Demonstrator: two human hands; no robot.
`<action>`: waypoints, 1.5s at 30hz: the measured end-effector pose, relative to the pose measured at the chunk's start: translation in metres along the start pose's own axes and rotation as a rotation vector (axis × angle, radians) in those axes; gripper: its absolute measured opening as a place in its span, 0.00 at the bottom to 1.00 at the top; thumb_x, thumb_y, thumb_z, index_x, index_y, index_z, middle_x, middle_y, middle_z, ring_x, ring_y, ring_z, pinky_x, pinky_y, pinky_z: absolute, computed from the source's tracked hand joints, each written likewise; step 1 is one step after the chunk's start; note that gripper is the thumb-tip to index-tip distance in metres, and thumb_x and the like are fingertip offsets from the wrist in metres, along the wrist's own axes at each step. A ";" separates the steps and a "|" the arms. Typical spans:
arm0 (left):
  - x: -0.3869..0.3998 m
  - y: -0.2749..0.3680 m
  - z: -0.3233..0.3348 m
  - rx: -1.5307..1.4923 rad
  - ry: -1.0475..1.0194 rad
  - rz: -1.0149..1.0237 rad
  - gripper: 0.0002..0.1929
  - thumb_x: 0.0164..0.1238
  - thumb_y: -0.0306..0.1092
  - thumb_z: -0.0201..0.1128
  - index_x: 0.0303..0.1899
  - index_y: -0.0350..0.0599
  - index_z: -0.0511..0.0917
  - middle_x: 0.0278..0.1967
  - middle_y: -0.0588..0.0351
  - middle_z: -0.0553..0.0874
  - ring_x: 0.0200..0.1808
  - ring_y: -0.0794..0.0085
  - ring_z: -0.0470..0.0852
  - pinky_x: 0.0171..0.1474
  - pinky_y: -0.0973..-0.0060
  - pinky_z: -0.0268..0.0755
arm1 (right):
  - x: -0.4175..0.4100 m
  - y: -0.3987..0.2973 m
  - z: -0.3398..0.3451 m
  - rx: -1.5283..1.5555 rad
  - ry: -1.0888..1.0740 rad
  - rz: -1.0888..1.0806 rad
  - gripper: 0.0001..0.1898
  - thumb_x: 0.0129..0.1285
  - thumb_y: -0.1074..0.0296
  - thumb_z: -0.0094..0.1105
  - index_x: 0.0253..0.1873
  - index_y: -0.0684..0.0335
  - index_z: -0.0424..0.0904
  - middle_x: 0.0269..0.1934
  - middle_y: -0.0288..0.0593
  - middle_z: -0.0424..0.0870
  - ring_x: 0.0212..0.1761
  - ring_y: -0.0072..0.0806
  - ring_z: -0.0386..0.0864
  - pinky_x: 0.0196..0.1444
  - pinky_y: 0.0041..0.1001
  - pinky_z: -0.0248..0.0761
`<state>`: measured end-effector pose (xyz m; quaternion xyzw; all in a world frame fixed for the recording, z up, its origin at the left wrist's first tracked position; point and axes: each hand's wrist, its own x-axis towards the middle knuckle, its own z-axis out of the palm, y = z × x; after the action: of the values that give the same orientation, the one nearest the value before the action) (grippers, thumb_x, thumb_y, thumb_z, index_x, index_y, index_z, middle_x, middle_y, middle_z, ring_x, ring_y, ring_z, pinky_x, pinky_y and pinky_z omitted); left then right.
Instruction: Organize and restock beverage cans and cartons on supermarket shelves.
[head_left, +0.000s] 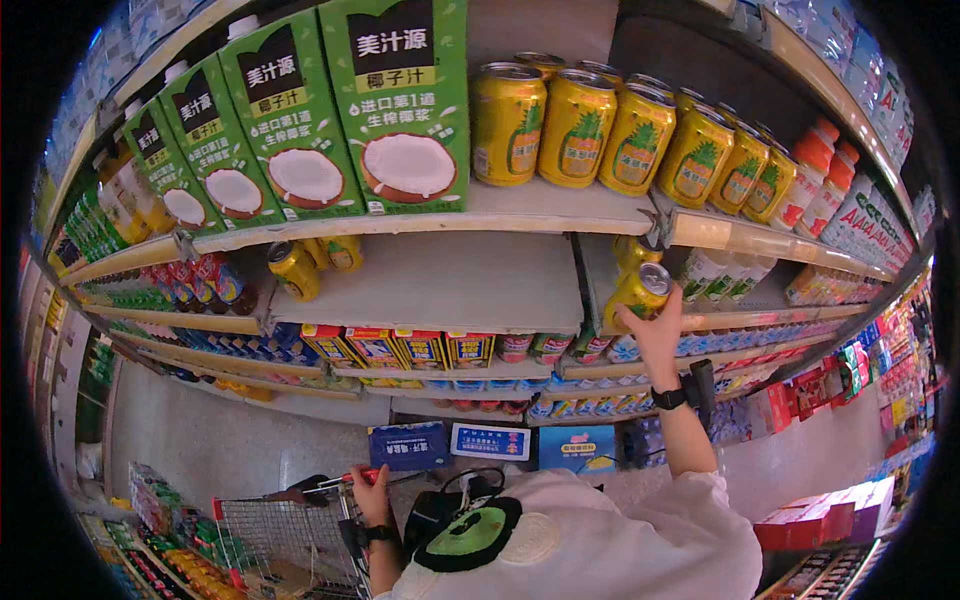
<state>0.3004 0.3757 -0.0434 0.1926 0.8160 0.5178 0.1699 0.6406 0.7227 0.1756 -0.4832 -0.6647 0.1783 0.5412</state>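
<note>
My right hand (651, 330) grips a yellow pineapple drink can (641, 291), tilted at the front of the middle shelf on the right. Just behind it another yellow can (631, 253) stands partly hidden. My left hand (371, 491) is closed on the red handle (361, 475) of a wire shopping cart (285, 529). To the left on the middle shelf (450, 281) are a few yellow cans (294, 270). A row of the same cans (577, 127) lines the shelf above, beside green coconut juice cartons (401, 112).
Red-capped bottles (814, 176) stand at the upper right. White-and-green bottles (742, 276) are right of my right hand. Below sit red-and-yellow boxes (397, 349) and, on the floor, a dark blue carton (409, 445) and a light blue carton (576, 448). Shelf edges (420, 222) jut out overhead.
</note>
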 end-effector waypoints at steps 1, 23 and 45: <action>-0.001 0.004 0.001 0.002 -0.005 0.001 0.18 0.50 0.37 0.69 0.36 0.39 0.70 0.23 0.55 0.75 0.23 0.73 0.72 0.29 0.75 0.67 | 0.001 0.004 -0.006 -0.075 0.049 0.029 0.38 0.39 0.65 0.74 0.55 0.70 0.61 0.45 0.53 0.74 0.47 0.40 0.74 0.49 0.31 0.67; -0.006 0.015 0.003 -0.029 0.020 -0.069 0.18 0.50 0.36 0.69 0.37 0.40 0.69 0.22 0.57 0.75 0.20 0.75 0.72 0.24 0.75 0.66 | 0.025 0.025 0.000 -0.249 0.189 0.069 0.38 0.43 0.66 0.70 0.58 0.71 0.57 0.52 0.59 0.67 0.54 0.51 0.67 0.55 0.37 0.61; 0.001 -0.025 -0.002 0.239 0.042 -0.069 0.23 0.49 0.45 0.68 0.39 0.41 0.70 0.27 0.47 0.80 0.29 0.57 0.79 0.35 0.65 0.70 | -0.024 -0.025 0.048 -0.338 0.150 -0.252 0.35 0.49 0.67 0.63 0.61 0.70 0.56 0.57 0.60 0.59 0.61 0.52 0.55 0.62 0.39 0.52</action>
<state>0.2952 0.3652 -0.0651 0.1724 0.8814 0.4146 0.1466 0.5850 0.7049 0.1649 -0.4921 -0.6981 -0.0413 0.5184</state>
